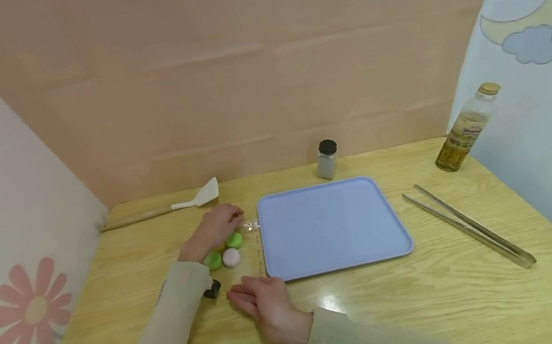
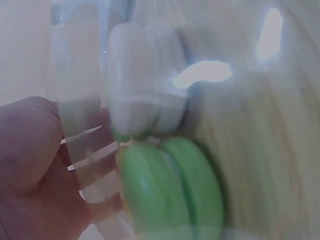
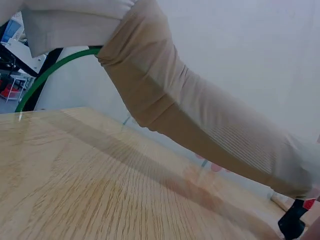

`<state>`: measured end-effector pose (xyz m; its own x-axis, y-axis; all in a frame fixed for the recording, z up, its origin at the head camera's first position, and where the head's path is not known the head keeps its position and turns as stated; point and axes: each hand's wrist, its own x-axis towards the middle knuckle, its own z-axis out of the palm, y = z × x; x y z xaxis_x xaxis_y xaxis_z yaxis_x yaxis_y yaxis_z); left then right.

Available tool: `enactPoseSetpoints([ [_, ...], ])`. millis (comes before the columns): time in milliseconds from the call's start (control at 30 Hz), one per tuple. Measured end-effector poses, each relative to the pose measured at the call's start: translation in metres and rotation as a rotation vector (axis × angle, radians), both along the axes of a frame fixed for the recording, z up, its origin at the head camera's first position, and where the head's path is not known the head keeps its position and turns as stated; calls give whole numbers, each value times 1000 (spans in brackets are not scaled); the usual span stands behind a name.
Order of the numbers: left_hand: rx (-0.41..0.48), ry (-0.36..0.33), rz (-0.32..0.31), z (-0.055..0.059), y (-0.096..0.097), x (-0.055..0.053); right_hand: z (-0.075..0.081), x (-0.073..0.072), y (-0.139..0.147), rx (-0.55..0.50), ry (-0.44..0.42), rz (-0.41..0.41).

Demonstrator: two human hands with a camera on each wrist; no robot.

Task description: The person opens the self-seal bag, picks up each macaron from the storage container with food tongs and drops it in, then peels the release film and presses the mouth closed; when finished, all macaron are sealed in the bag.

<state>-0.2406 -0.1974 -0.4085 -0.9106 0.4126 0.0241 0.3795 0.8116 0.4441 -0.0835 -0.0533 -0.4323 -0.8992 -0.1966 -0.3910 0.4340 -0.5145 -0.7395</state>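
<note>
In the head view, a clear plastic box (image 1: 258, 252) lies left of the blue tray (image 1: 334, 225). Inside show green macarons (image 1: 234, 240) and a pale pink macaron (image 1: 231, 257). My left hand (image 1: 215, 228) reaches over to the box's far end, fingers spread and only slightly bent. In the left wrist view, those fingers show through the clear plastic behind a green macaron (image 2: 155, 190) and a pale macaron (image 2: 132, 80). At the near end, my right hand (image 1: 272, 309) lies with its fingers extended, fingertips pointing left along the box's front edge.
A white-headed spatula (image 1: 204, 194) with a wooden handle lies at the back left. Behind the tray stands a black-capped jar (image 1: 327, 161). Metal tongs (image 1: 468, 226) lie to the right, with an oil bottle (image 1: 465, 132) behind them. A flowered wall borders the left side.
</note>
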Motion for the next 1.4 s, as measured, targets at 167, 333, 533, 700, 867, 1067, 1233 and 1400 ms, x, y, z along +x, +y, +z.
enactPoseSetpoints([
  [167, 34, -14, -11, 1, 0, 0, -4, -3, -15, -10, 15, -68],
  [333, 48, -60, -19, 2, 2, -1, -7, -5, -23, -6, 14, -107],
  [533, 47, -75, -13, 4, 0, 2, -8, -7, -23, -6, 11, -112],
  [700, 81, -61, 15, 8, -7, 5, -5, -7, -21, 16, 29, -98],
  [867, 101, -23, 24, 10, -16, 7, -4, -4, -19, 67, 79, -98],
  [1067, 157, 57, 37, 14, -21, 16, -4, -1, -14, 132, 162, -83],
  [1233, 242, 152, 90, 18, -25, 28, 4, -2, -1, 207, 295, -57],
  [1400, 333, 205, 162, 29, -28, 43, 18, 3, 24, 243, 463, -4],
])
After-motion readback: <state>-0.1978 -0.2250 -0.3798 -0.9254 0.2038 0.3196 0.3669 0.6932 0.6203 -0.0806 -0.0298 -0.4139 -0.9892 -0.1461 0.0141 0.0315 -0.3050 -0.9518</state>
